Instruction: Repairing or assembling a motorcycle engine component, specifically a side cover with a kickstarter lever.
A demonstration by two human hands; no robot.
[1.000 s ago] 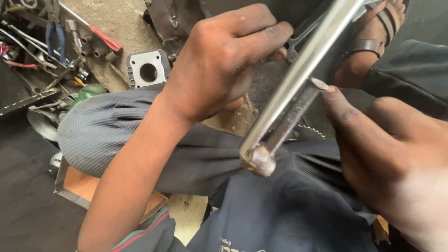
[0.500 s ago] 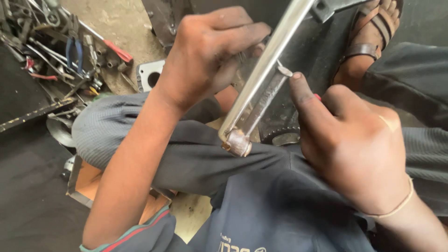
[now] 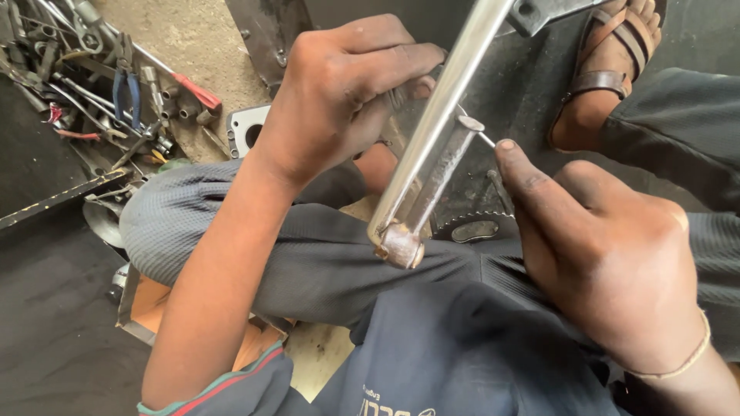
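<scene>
View: I look down from my head at my own two hands, working over my lap while I sit low to the ground.
Left hand: my left hand [image 3: 347,100] is curled nearly shut, fingers wrapped over a dark part behind the shiny metal tube [image 3: 439,115]; I cannot tell exactly what the fingers clamp.
Right hand: my right hand [image 3: 609,262] is partly closed, with the thumb stretched up so its tip sits just beside a thin metal pin [image 3: 484,139].
Metal tube: a bright, round tube running on a slant from the top of the view down to the middle, ending just above my knee.
Flat bar: a duller flat metal bar [image 3: 435,181] lies against the tube's right side; the pin sticks out of its upper end.
Lower joint: tube and bar meet in a rusty, rounded end piece [image 3: 399,246].
Behind the tube: a toothed sprocket [image 3: 472,225] peeks out below a dark metal plate.
Legs: my grey trousers [image 3: 308,254] cross under the work.
Sandal: a foot in a brown strap sandal [image 3: 609,62] at upper right.
Tool pile: wrenches, blue-handled pliers [image 3: 125,88] and a red-handled screwdriver [image 3: 196,91] lie on the ground at upper left, well apart from my hands.
</scene>
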